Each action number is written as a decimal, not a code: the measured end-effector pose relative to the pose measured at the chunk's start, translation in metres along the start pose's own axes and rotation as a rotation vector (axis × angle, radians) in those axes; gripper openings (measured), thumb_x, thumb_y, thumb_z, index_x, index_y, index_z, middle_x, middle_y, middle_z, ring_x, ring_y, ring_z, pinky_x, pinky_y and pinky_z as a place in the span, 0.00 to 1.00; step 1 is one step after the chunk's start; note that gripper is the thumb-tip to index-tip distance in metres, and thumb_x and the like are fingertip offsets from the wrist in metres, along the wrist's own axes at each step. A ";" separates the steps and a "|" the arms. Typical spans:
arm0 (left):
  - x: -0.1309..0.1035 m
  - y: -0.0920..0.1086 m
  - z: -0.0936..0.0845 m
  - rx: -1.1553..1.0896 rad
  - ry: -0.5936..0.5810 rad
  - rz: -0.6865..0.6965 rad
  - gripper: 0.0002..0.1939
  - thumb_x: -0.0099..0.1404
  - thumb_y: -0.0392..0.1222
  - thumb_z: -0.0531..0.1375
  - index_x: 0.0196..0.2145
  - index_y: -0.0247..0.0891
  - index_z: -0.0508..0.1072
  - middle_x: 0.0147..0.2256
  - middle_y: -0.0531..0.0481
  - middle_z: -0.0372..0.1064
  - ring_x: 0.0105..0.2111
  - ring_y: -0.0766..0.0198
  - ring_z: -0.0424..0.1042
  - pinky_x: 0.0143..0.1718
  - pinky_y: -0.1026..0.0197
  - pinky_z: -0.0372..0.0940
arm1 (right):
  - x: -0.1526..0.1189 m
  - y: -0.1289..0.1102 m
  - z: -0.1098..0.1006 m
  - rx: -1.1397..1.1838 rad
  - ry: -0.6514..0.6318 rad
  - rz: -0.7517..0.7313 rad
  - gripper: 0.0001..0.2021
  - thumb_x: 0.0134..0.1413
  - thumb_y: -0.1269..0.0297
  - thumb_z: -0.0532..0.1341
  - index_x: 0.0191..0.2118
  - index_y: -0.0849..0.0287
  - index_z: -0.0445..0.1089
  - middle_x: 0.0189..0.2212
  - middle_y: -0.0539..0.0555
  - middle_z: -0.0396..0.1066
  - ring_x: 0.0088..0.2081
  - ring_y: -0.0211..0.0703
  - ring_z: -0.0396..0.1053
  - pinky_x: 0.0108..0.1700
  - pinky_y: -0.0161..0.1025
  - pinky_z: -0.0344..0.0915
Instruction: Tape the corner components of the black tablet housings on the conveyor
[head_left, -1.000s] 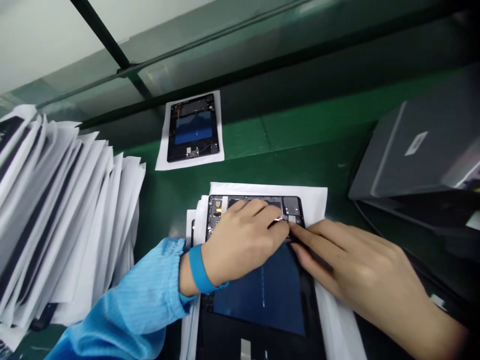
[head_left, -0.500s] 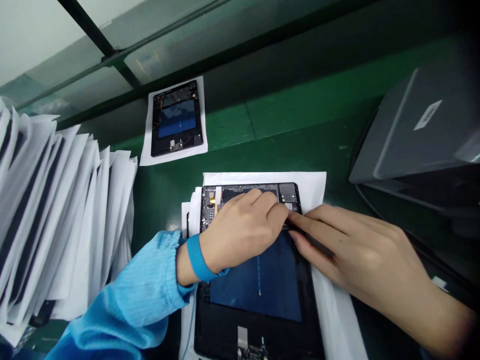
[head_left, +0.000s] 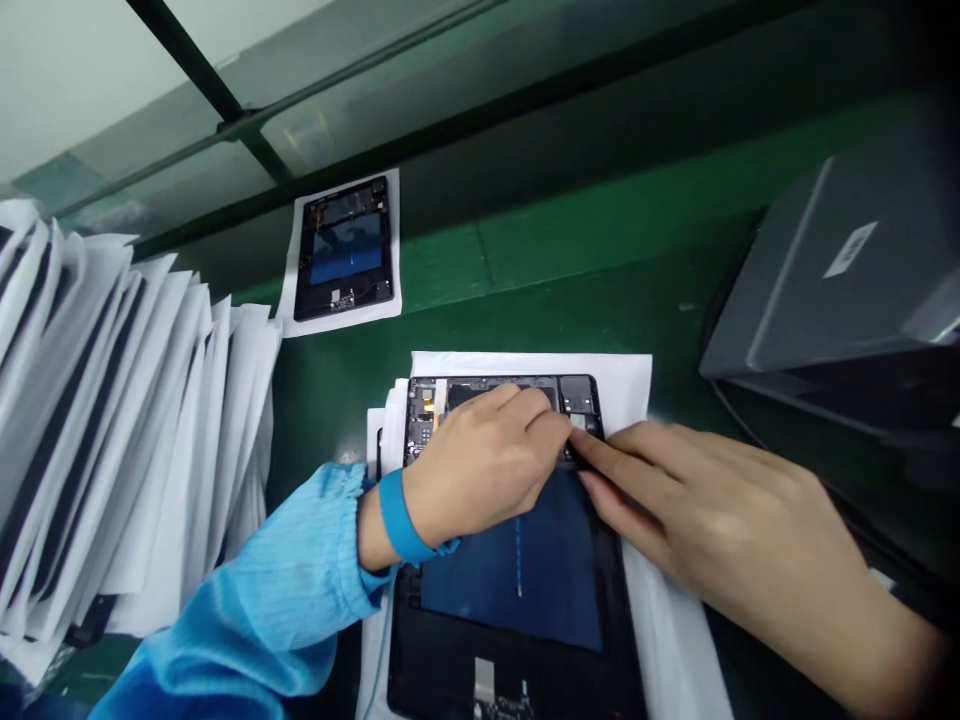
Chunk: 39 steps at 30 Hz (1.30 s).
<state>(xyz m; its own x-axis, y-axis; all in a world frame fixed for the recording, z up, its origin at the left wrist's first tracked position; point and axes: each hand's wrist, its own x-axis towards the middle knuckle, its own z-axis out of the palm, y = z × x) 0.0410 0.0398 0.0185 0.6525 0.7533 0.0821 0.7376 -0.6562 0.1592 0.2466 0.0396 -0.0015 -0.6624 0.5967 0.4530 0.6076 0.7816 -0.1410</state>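
Note:
Below me lies an opened tablet (head_left: 517, 560), its circuit boards and large blue-black battery exposed, on white foam sheets (head_left: 630, 390). My left hand (head_left: 487, 460), with a blue wrist strap (head_left: 403, 515), reaches across the tablet's upper part. Its fingers are curled closed near the right edge; whatever they pinch is hidden beneath them. From the right comes my right hand (head_left: 705, 500), thumb and forefinger brought close together at the same spot by the left fingertips. Anything between those tips is too small or covered to make out.
At the left stands a row of white foam sleeves (head_left: 172, 430) with dark panels between them. Another opened tablet (head_left: 345, 250) lies on a white sheet at the back. A grey box-like machine (head_left: 817, 270) with a cable stands at the right on the green table (head_left: 540, 310).
Both hands stay at the tablet's upper right edge, with only slight finger shifts. The whole view has tilted a little, so things sit slightly lower in the picture.

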 end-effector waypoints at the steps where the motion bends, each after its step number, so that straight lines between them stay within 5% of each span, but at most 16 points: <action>1: 0.000 0.001 0.000 -0.007 -0.003 -0.007 0.12 0.75 0.34 0.49 0.38 0.34 0.72 0.35 0.46 0.68 0.35 0.58 0.66 0.40 0.56 0.68 | 0.001 -0.001 -0.001 -0.056 -0.007 -0.029 0.10 0.67 0.67 0.56 0.43 0.64 0.75 0.27 0.50 0.68 0.28 0.38 0.64 0.33 0.42 0.58; 4: -0.002 -0.001 -0.007 -0.002 -0.035 -0.051 0.13 0.76 0.37 0.50 0.38 0.37 0.73 0.35 0.48 0.70 0.36 0.60 0.68 0.40 0.59 0.68 | 0.003 -0.004 -0.001 -0.138 -0.008 -0.088 0.11 0.67 0.68 0.55 0.43 0.64 0.76 0.25 0.50 0.66 0.27 0.38 0.63 0.33 0.42 0.58; 7: -0.010 -0.024 -0.028 0.087 -0.036 -0.183 0.13 0.76 0.40 0.50 0.41 0.38 0.74 0.41 0.48 0.73 0.42 0.60 0.70 0.47 0.57 0.68 | 0.001 -0.001 0.002 -0.060 0.048 -0.051 0.11 0.67 0.66 0.56 0.44 0.63 0.76 0.27 0.50 0.69 0.27 0.36 0.64 0.33 0.39 0.59; 11: -0.024 -0.091 -0.057 0.329 -0.032 -0.598 0.13 0.68 0.33 0.56 0.48 0.32 0.74 0.48 0.37 0.72 0.50 0.45 0.69 0.51 0.46 0.67 | -0.004 0.004 0.005 0.035 0.088 -0.040 0.11 0.67 0.65 0.57 0.46 0.64 0.75 0.29 0.50 0.71 0.28 0.37 0.66 0.33 0.38 0.59; 13: -0.029 -0.125 -0.060 0.451 -0.296 -0.897 0.17 0.67 0.33 0.56 0.52 0.34 0.72 0.51 0.36 0.71 0.51 0.45 0.70 0.48 0.49 0.68 | -0.005 0.005 0.005 0.044 0.106 -0.053 0.10 0.67 0.64 0.58 0.46 0.64 0.74 0.29 0.50 0.72 0.28 0.37 0.66 0.33 0.38 0.59; 19: -0.035 -0.179 -0.053 0.434 -0.433 -0.934 0.17 0.68 0.34 0.55 0.52 0.35 0.74 0.50 0.35 0.73 0.48 0.48 0.73 0.48 0.52 0.66 | -0.007 0.004 0.003 0.025 0.098 -0.070 0.12 0.68 0.63 0.57 0.48 0.64 0.73 0.30 0.51 0.72 0.27 0.37 0.67 0.31 0.39 0.59; 24: -0.041 -0.194 -0.061 0.423 -0.495 -0.886 0.15 0.68 0.44 0.62 0.49 0.34 0.76 0.47 0.35 0.75 0.48 0.46 0.73 0.50 0.54 0.64 | -0.010 0.005 0.005 0.014 0.085 -0.070 0.13 0.69 0.62 0.55 0.49 0.64 0.72 0.29 0.50 0.71 0.25 0.36 0.65 0.27 0.38 0.57; 30: -0.052 -0.204 -0.065 0.461 -0.550 -0.861 0.12 0.66 0.38 0.62 0.47 0.32 0.77 0.45 0.35 0.75 0.45 0.47 0.74 0.47 0.54 0.65 | -0.011 0.004 0.007 0.021 0.112 -0.035 0.15 0.67 0.61 0.57 0.51 0.65 0.71 0.29 0.50 0.72 0.24 0.36 0.65 0.27 0.38 0.57; 35: -0.054 -0.193 -0.067 0.488 -0.556 -0.841 0.12 0.67 0.33 0.58 0.45 0.32 0.78 0.46 0.36 0.76 0.46 0.49 0.74 0.48 0.54 0.66 | -0.016 0.004 0.011 0.026 0.098 -0.020 0.16 0.68 0.59 0.55 0.52 0.63 0.71 0.28 0.49 0.71 0.24 0.36 0.65 0.26 0.38 0.56; 39: -0.035 -0.172 -0.080 0.508 -0.478 -0.810 0.16 0.68 0.30 0.54 0.50 0.30 0.76 0.51 0.36 0.73 0.51 0.48 0.73 0.50 0.54 0.66 | -0.021 0.005 0.017 0.054 0.079 -0.014 0.18 0.70 0.56 0.53 0.55 0.62 0.69 0.31 0.50 0.73 0.24 0.37 0.66 0.26 0.39 0.55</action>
<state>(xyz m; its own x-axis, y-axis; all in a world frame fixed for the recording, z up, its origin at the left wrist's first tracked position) -0.1222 0.1299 0.0669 -0.1452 0.9500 -0.2766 0.8960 0.0077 -0.4440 0.2562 0.0340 -0.0268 -0.6328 0.5708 0.5232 0.5726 0.7998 -0.1799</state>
